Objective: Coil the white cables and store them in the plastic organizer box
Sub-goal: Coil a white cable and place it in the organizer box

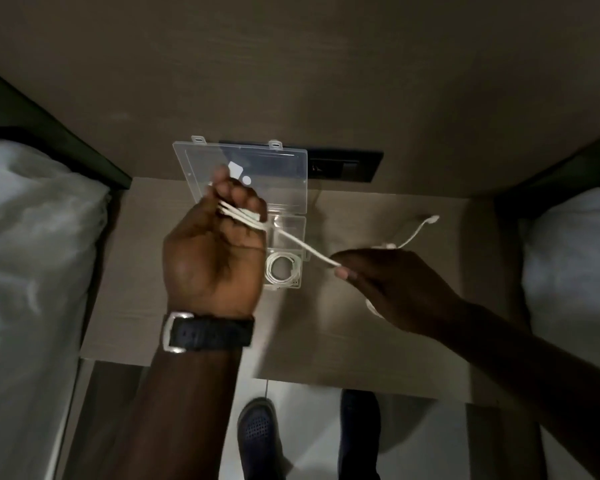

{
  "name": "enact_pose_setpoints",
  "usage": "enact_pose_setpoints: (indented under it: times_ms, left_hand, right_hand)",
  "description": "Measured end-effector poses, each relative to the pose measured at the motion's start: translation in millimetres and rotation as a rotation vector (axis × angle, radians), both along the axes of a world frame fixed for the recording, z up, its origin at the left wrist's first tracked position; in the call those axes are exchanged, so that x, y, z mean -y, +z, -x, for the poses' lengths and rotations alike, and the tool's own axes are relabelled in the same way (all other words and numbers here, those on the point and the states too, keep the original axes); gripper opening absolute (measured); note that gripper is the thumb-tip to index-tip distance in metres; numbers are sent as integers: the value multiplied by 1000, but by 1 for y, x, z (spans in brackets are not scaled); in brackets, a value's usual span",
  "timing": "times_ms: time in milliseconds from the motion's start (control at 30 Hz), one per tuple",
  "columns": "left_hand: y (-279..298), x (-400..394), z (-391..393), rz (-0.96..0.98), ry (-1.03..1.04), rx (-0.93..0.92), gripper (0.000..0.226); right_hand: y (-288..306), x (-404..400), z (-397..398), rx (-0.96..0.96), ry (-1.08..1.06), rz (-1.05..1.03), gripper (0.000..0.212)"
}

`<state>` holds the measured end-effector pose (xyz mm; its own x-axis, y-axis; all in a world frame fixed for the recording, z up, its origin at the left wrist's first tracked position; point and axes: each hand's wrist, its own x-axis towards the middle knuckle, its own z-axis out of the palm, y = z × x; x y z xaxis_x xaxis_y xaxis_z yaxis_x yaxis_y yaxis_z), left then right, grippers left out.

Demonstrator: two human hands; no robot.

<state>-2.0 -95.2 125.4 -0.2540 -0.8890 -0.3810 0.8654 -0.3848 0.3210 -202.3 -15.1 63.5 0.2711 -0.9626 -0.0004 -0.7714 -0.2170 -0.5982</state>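
so, left hand: the left hand (212, 251) is raised in front of the organizer box (257, 202), its grip clenched on loops of the white cable (291, 242).
right hand: the right hand (395, 285) sits right of the box, grip pinching the same cable pulled taut between the hands.
cable end: its plug end (430, 220) trails above the counter (378, 323), right of the box.
box: lid open, upright at the back; a coiled cable (284, 268) lies in its near compartment.
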Motion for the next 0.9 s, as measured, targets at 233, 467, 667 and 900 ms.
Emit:
enact_pose_setpoints:
  times_ms: [233, 467, 667, 900]
  left_hand:
    - [-9, 20, 28, 324, 278, 668, 18]
    - [-26, 8, 37, 760, -248, 1568, 28]
    - [9, -13, 26, 326, -665, 875, 54]
    - [43, -9, 13, 278, -440, -130, 32]
  right_hand:
    - [55, 23, 2, -192, 196, 228, 26]
    - [114, 76, 36, -278, 82, 389, 21]
    - [99, 78, 62, -232, -48, 324, 36]
    - [61, 58, 28, -33, -145, 129, 32]
